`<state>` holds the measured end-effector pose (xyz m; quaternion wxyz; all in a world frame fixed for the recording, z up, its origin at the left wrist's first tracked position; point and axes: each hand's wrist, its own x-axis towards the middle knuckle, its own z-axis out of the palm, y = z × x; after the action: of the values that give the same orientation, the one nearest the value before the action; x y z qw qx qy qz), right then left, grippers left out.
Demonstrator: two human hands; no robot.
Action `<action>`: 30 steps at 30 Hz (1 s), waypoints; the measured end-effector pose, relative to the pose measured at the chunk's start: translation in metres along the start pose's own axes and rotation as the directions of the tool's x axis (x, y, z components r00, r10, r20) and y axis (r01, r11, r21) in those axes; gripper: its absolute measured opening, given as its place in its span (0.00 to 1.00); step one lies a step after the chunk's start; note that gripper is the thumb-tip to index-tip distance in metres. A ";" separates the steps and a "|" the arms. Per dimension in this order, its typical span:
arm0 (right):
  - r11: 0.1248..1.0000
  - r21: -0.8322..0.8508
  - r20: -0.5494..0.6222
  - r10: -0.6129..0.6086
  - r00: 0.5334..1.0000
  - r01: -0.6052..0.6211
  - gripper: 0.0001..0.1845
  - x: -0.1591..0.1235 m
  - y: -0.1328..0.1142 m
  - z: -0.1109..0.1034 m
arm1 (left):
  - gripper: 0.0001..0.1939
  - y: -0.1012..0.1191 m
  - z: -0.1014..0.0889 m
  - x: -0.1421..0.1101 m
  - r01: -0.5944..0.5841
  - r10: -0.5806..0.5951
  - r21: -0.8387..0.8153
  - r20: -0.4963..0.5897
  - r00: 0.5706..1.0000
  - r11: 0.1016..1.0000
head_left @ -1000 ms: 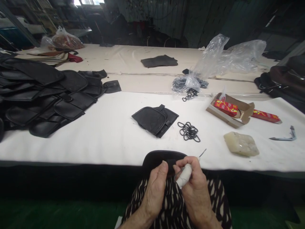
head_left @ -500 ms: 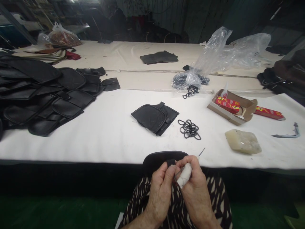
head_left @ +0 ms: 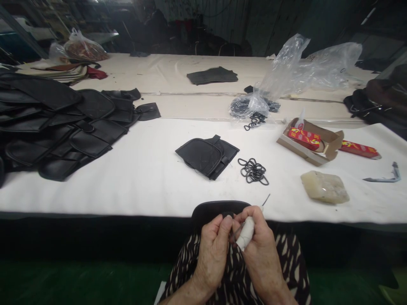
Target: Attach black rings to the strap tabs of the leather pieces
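My left hand is closed in a pinch on a small black strap, over my lap at the table's front edge. Close against it, my right hand is wrapped round a hand tool with a white-wrapped handle. A thin dark rod sticks out past the right fingers; its exact kind I cannot make out. Behind both hands stands a black rounded leather-like flap. On the table ahead lie a folded black pouch piece and a small heap of black metal rings.
Black pouches are piled at the left. To the right are a cardboard box with red packets, a yellowish block and a bent metal tool. Farther back lie a clear plastic bag and flat dark pieces.
Both hands stay together, with a slight shift of the fingers. My left thumb has moved up over the black strap, and the thin rod has tipped a little leftward.
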<state>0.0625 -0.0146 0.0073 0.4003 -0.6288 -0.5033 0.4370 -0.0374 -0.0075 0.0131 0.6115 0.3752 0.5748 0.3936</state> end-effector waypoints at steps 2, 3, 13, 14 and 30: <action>0.997 -0.049 -0.013 -0.057 0.998 0.056 0.05 -0.002 -0.001 -0.002 | 0.19 0.004 -0.002 0.001 -0.018 0.019 -0.012 0.027 0.999 1.000; 0.990 -0.085 -0.039 -0.115 0.993 0.111 0.04 -0.003 -0.002 -0.004 | 0.18 0.005 -0.003 0.001 -0.023 0.024 -0.026 0.038 0.999 0.999; 0.960 -0.213 -0.101 -0.209 0.973 0.184 0.04 0.014 -0.001 -0.036 | 0.15 0.001 -0.008 0.002 0.170 -0.100 -0.376 0.199 0.975 0.911; 0.972 -0.181 -0.124 -0.173 0.977 0.149 0.04 0.016 -0.001 -0.035 | 0.15 0.002 -0.008 0.001 0.194 -0.118 -0.383 0.214 0.970 0.903; 0.957 0.021 -0.159 -0.281 0.946 0.288 0.07 0.032 -0.011 -0.040 | 0.11 0.011 -0.009 -0.001 0.343 -0.201 -0.464 0.329 0.923 0.817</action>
<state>0.1012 0.0164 0.0248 0.5108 -0.5726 -0.5463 0.3358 -0.0471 -0.0044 0.0227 0.8105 0.1609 0.4098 0.3863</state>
